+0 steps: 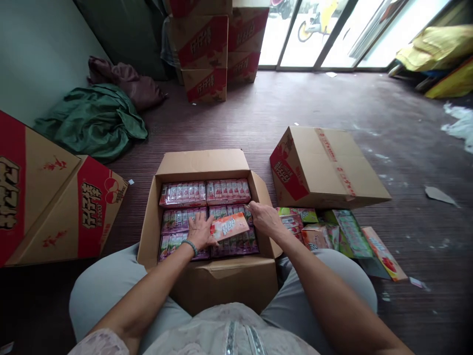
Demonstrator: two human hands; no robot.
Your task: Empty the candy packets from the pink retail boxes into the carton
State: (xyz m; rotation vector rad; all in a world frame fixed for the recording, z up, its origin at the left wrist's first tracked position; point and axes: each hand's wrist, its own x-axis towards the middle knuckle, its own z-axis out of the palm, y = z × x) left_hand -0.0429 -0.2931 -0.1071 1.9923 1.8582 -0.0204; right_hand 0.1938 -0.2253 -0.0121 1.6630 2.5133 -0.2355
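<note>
Between my legs stands an open cardboard carton (221, 160) filled with shrink-wrapped packs in rows. Pink-red packs (228, 191) fill the far row, and purple packs (177, 221) lie nearer to me. A flat orange-pink box (229, 226) rests slantwise on top of the purple packs. My left hand (199, 230) lies spread over these packs, its thumb side by the box's left end. At the carton's right side, my right hand (264, 219) has its fingers pinched near the right end of the box. What they pinch is too small to make out.
A taped carton (314, 162) sits at the right, with colourful small boxes (318, 236) and an orange box flap (384, 254) below it. Another carton (96, 207) stands at the left. Stacked cartons (205, 49), green cloth (96, 118) and glass doors (303, 34) are farther off.
</note>
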